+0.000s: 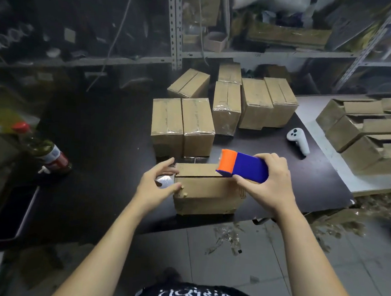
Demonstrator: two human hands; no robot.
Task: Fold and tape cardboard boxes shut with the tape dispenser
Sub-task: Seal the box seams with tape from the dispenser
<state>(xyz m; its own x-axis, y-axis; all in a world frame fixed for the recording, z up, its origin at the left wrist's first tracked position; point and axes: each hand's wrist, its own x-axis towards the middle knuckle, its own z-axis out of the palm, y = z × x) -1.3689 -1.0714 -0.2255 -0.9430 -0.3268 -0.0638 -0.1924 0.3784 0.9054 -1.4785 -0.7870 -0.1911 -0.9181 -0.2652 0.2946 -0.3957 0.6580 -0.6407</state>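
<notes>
Mostly dark table (112, 130), taped boxes (197, 118), metal shelving (175, 26)

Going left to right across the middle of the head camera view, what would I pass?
Red-capped bottle → left hand → unsealed box → tape dispenser, gripped by the right hand → white controller → stack of open boxes.

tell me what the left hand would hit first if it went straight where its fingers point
Probably the left end of the cardboard box right in front: the left hand points at it, its thumb apparently touching the edge, though depth is unclear.
</notes>
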